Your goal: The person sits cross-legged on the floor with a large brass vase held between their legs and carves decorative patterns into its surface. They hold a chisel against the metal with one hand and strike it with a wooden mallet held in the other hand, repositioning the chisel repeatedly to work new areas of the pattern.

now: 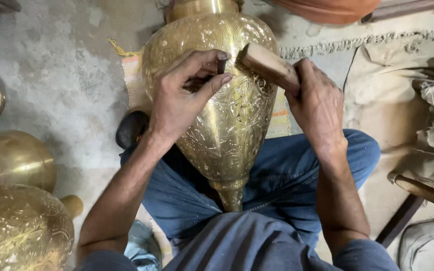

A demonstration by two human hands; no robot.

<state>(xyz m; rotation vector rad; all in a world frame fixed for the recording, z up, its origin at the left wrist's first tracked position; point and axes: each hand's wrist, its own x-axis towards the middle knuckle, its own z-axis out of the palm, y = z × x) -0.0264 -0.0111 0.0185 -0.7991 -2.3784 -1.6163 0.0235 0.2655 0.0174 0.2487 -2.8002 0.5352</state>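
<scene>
Left hand [179, 98] pinches a small chisel [221, 65] against the brass vase [227, 125]; right hand [315, 103] grips a wooden mallet [267, 65] (a glancing blow could scar the engraving).

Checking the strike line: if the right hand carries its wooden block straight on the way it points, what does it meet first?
Most likely the dark chisel pinched in the left hand, held against the engraved brass vase. The right hand aims its wooden block at the chisel's top; depth is uncertain.
</scene>
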